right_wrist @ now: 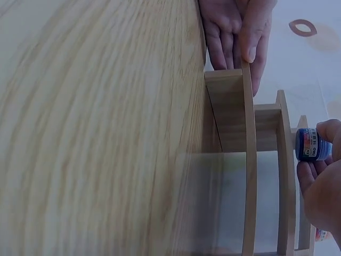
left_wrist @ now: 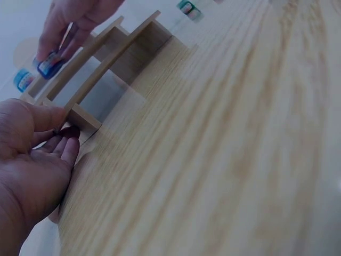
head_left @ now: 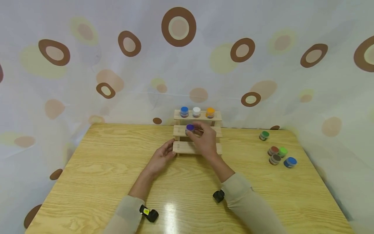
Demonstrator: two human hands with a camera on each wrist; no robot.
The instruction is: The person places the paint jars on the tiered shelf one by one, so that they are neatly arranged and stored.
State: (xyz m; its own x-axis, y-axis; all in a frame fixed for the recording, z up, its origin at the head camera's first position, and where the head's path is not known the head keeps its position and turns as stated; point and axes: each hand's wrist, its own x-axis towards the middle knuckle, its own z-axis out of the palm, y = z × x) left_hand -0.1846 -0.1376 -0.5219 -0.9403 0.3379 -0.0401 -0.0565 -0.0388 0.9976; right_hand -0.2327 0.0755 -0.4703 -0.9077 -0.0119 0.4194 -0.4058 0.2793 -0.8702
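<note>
purple jar (head_left: pixel 190 127) is at the middle tier of the wooden stand (head_left: pixel 185 147), pinched by the right hand (head_left: pixel 205 139); left hand (head_left: pixel 159 158) grips the stand's end. better keep jar upright, stand steady.

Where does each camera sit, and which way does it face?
Head: on the head, faces forward, down to the wooden stand; left hand, right hand, sleeves show.
Left wrist camera: on that wrist, faces the stand's left end; both hands show.
Right wrist camera: on that wrist, faces along the stand; both hands show, the right pinching a jar.
The wrist views share stand and hands.
</note>
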